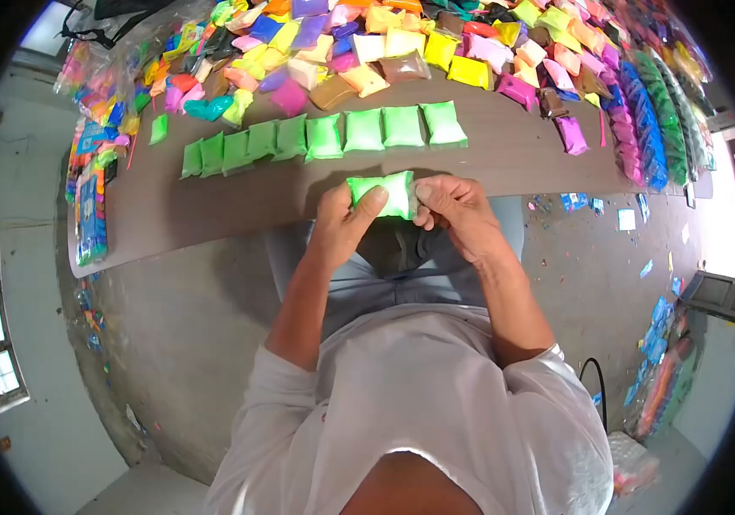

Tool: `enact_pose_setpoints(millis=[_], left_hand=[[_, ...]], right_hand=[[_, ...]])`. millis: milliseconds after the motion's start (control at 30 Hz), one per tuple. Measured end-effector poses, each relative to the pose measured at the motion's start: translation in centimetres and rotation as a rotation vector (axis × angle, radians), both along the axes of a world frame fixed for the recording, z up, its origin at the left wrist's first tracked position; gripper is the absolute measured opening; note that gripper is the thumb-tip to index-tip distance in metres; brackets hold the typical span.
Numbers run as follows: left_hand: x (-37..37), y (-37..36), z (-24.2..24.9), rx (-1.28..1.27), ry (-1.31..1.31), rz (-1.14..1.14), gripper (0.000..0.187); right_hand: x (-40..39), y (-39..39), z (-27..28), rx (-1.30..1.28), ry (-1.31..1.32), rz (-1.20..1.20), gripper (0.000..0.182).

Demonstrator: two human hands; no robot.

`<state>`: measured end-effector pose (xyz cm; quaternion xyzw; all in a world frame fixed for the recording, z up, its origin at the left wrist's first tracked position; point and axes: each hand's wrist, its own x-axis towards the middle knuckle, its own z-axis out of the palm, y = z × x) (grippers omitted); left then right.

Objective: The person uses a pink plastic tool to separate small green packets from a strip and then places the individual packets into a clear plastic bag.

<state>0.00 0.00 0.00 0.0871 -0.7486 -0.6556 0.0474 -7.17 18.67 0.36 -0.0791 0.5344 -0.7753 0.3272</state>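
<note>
A bright green pillow-shaped packet point(394, 190) is held between my two hands at the near edge of the table. My left hand point(346, 219) grips its left end, thumb across the front. At the packet's right edge, my right hand point(460, 210) pinches the clear wrapper between thumb and fingers. Just beyond my hands, several similar green packets point(363, 130) stand side by side in a row. One more small green packet point(159, 129) lies apart, farther left.
A heap of multicoloured packets point(367, 47) covers the far side of the brown table point(238, 202). Long bags of blue packets point(642, 120) and other colours line the right end. At the left edge sits a bag of mixed colours point(91, 215). Scraps litter the floor point(573, 257).
</note>
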Motion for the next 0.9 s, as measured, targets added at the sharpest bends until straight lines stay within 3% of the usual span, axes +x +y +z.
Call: enact_pose_setpoints(millis=[100,200,267,300,367,400,467,533,667,833,900], left_hand=[[0.0,0.0,0.0,0.026,0.033,-0.011,0.035],[0.1,-0.2,0.2,-0.108,-0.001,0.009,0.03],[0.2,-0.2,-0.5,-0.069,0.009,0.038,0.028],[0.2,-0.3,0.3,-0.19,0.018,0.028,0.026],[0.0,0.2,0.6,-0.044,0.085,0.021,0.022],[0.0,0.0,0.4,-0.08,0.081,-0.001,0.022],[-0.2,-0.2,-0.1,-0.114,0.083,-0.021,0.022],[-0.1,-0.3,-0.3,-0.079,0.08,-0.006,0.022],[-0.1,-0.6,-0.6,-0.094,0.055,-0.022,0.023],[0.1,-0.5,0.0,-0.115,0.08,-0.003,0.023],[0.1,-0.6,0.3,-0.05,0.044,-0.021,0.023]], right_hand=[[0.0,-0.1,0.1,0.012,-0.01,-0.013,0.02],[-0.2,0.0,0.5,0.025,0.008,-0.035,0.019],[-0.5,0.8,1.9,0.246,0.196,-0.252,0.018],[-1.3,2.1,1.3,0.279,0.216,-0.286,0.018],[-3.5,4.5,-0.7,0.517,0.729,-0.828,0.02],[-4.7,6.7,0.1,0.726,0.838,-0.896,0.021],[-7.3,10.4,1.0,0.767,0.908,-1.051,0.018],[-10.0,14.4,0.9,1.01,0.998,-1.066,0.017],[-14.1,19.1,0.8,1.225,1.124,-1.1,0.015],[-20.3,22.5,-1.5,1.695,1.083,-0.661,0.025],[-22.5,23.6,-2.9,1.699,1.013,-0.663,0.027]])
